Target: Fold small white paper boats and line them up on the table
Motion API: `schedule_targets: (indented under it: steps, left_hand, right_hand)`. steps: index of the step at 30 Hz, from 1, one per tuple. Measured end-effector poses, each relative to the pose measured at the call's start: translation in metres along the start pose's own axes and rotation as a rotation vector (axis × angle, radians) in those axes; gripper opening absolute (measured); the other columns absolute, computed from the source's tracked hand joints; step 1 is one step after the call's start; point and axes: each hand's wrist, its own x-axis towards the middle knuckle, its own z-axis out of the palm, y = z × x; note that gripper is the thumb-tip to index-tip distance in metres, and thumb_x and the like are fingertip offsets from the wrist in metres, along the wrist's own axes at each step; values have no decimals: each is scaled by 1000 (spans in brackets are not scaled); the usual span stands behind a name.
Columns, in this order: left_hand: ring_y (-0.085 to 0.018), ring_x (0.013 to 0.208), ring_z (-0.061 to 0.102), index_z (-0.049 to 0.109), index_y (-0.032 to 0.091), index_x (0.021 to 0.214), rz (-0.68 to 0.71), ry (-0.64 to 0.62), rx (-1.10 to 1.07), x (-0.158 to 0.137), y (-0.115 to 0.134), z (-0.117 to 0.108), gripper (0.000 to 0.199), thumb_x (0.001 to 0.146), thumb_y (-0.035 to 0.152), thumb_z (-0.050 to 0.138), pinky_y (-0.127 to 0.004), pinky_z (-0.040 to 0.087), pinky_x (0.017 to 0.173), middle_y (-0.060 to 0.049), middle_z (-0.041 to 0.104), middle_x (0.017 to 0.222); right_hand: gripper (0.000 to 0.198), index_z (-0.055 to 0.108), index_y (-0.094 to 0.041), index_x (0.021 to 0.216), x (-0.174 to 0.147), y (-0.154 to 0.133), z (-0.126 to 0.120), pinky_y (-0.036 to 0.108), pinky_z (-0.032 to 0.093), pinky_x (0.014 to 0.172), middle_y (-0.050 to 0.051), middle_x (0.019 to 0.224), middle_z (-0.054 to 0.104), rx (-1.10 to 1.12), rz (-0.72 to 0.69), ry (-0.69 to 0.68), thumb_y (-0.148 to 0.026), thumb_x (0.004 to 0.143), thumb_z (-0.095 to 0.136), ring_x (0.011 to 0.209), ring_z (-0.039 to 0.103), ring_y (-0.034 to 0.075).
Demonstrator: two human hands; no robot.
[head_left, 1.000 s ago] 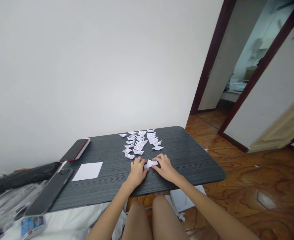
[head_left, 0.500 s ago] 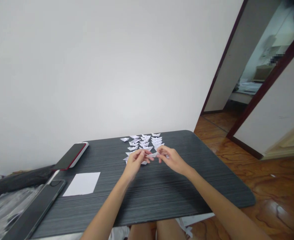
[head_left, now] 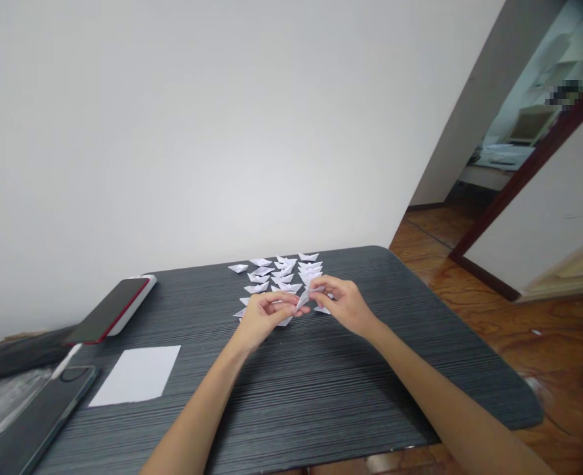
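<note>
Between my two hands, above the dark table [head_left: 291,382], is a small folded white paper boat [head_left: 303,300]. My left hand [head_left: 267,314] pinches its lower left end between thumb and fingers. On the other side, my right hand [head_left: 341,301] grips the upper right end with bent fingers. Several finished white paper boats [head_left: 284,278] stand in rough columns just beyond my hands. Some of them are partly hidden behind my fingers.
A square white sheet [head_left: 137,375] lies flat at the left. Behind it a red-edged phone [head_left: 110,309] rests on a white object, and another dark phone [head_left: 38,422] lies at the table's left edge. A white wall [head_left: 212,132] rises behind the table.
The boat has turned from lying nearly level to a steep tilt between my fingers. The head view has shifted slightly, so the table sits a little differently in the picture.
</note>
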Motion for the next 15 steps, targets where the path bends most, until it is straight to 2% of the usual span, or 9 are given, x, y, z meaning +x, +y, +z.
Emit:
schedule_targets:
  steps: [4, 9, 13, 15]
  left_hand:
    - [-21, 72, 64, 59, 9, 77, -70, 14, 78, -2, 0, 2, 22, 63, 26, 64, -35, 50, 73, -9, 68, 71]
    - [-20, 61, 65, 57, 9, 73, -38, 76, 161, -3, -6, 4, 22, 65, 28, 63, -31, 52, 62, -9, 67, 63]
    - [-17, 55, 64, 56, 9, 70, -19, 125, 234, -2, -7, 3, 21, 66, 29, 61, -27, 52, 57, -7, 65, 59]
    - [-16, 53, 63, 56, 9, 69, -7, 146, 263, -2, -6, 2, 21, 66, 29, 61, -26, 51, 56, -6, 64, 57]
  right_hand:
    - [14, 56, -18, 80, -3, -3, 0, 23, 41, 49, 0, 59, 55, 40, 23, -16, -30, 73, 54, 48, 49, 10]
    - [16, 56, -17, 81, -6, -4, 4, 23, 41, 50, -3, 49, 50, 112, 52, -24, -30, 73, 55, 46, 49, 10]
    - [24, 56, -15, 83, -5, -7, 5, 25, 44, 52, 1, 55, 59, 352, 124, -78, -35, 70, 58, 50, 55, 11]
    - [32, 57, -13, 83, -3, -8, 2, 26, 45, 56, 4, 60, 63, 519, 188, -107, -43, 74, 51, 56, 60, 14]
